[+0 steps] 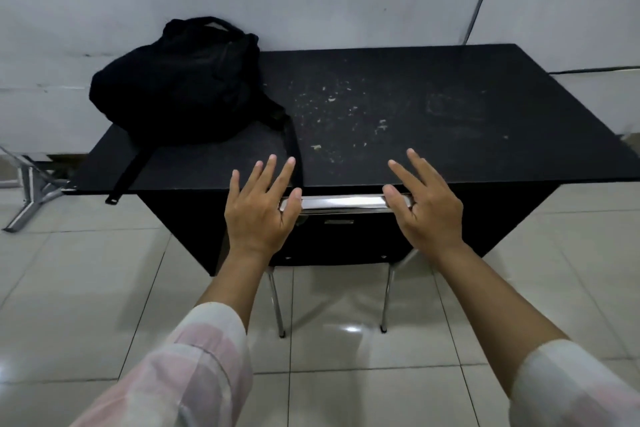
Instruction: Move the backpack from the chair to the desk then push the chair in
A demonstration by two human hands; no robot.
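1. On the desk point(433, 107), at its left end, sits the backpack point(176, 83)
2. Both hands, left point(259, 211) and right point(426, 211), spread open, grip nothing, level at the chair point(343, 239) backrest's chrome rail, which runs crosswise, tucked against the desk

backpack point(176, 83) on tabletop point(433, 114) left; chair point(341, 236) tucked under; both hands, left point(258, 215) and right point(427, 215), spread over its chrome bar point(341, 202).

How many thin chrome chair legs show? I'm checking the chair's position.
2: one thin chrome chair leg below the left hand, another below the right hand. Front legs are hidden under the black desk.
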